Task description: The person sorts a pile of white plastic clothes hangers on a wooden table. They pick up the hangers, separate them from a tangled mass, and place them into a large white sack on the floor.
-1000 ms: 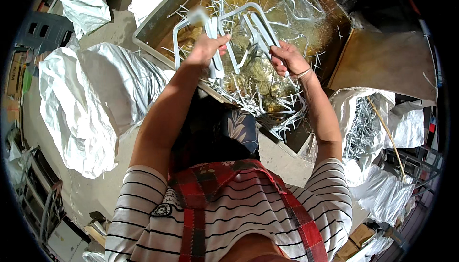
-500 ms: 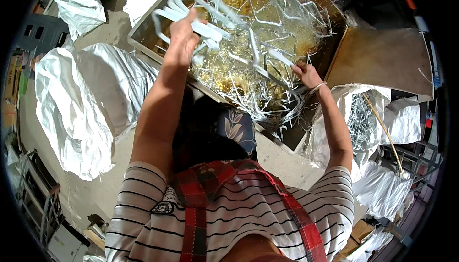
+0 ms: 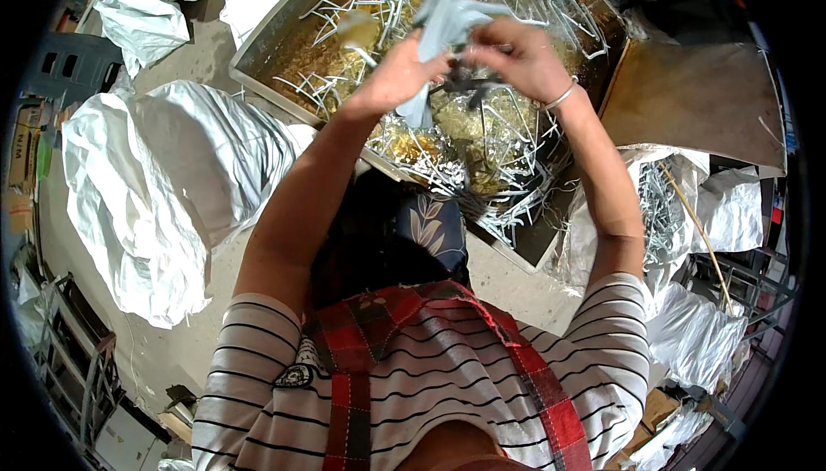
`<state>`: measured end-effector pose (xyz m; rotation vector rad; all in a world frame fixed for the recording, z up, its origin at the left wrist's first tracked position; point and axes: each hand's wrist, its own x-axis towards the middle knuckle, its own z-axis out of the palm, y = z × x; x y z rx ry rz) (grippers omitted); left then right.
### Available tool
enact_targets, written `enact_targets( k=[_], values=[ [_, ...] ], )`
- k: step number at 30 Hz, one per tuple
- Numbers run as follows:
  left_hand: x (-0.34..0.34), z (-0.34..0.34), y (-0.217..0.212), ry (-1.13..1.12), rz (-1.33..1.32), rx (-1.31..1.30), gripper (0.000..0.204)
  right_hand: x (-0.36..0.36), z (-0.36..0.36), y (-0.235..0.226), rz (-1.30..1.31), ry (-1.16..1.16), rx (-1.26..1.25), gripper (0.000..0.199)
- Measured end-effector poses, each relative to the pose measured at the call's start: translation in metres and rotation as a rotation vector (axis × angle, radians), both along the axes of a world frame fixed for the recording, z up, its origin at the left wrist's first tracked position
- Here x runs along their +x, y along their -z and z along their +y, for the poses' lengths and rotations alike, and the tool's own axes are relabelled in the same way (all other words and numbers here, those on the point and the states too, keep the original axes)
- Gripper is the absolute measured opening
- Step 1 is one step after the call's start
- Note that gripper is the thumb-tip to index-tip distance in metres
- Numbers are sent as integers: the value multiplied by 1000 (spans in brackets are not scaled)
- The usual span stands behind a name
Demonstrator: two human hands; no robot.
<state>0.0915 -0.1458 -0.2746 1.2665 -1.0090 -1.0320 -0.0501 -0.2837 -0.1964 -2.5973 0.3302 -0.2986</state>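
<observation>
My left hand (image 3: 397,68) and my right hand (image 3: 520,56) are raised close together above a large metal tray (image 3: 267,67). Both grip a blurred bundle of pale grey bent plastic pieces (image 3: 447,17), with a small dark part (image 3: 465,86) hanging under it between the hands. A thin bracelet sits on my right wrist. The tray below is full of several white and silvery bent wire-like pieces (image 3: 508,161) lying on a yellowish layer. My fingers hide the lower part of the bundle.
Large white sacks (image 3: 163,187) lie on the floor at my left. More white bags holding metal pieces (image 3: 680,213) stand at my right. A brown board (image 3: 697,101) leans beside the tray. Metal racks (image 3: 69,368) are at the lower left.
My left hand has swung right from the tray's left side and my right hand has risen; both now meet over the tray's middle, holding the bundle together.
</observation>
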Motion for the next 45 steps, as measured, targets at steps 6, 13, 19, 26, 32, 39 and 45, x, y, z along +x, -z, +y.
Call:
enact_targets(
  k=[6,13,19,26,32,39,45],
  values=[
    [39,-3,16,-370,558,28,26,-29,-54,112,-329,560,628,10],
    [49,0,17,-475,582,-43,16,8,18,255,87,546,762,54],
    [67,14,9,-772,-340,50,18,0,11,196,-287,606,650,32],
    [45,-1,41,-361,-44,176,27,-25,-21,129,-596,410,1004,39],
    [16,0,21,-91,571,84,19,-14,-20,97,-465,713,960,43],
    [33,2,26,-422,760,26,13,-47,4,149,329,542,709,39],
    [70,5,17,-864,859,-116,17,-105,15,170,-178,530,1431,21]
  ],
)
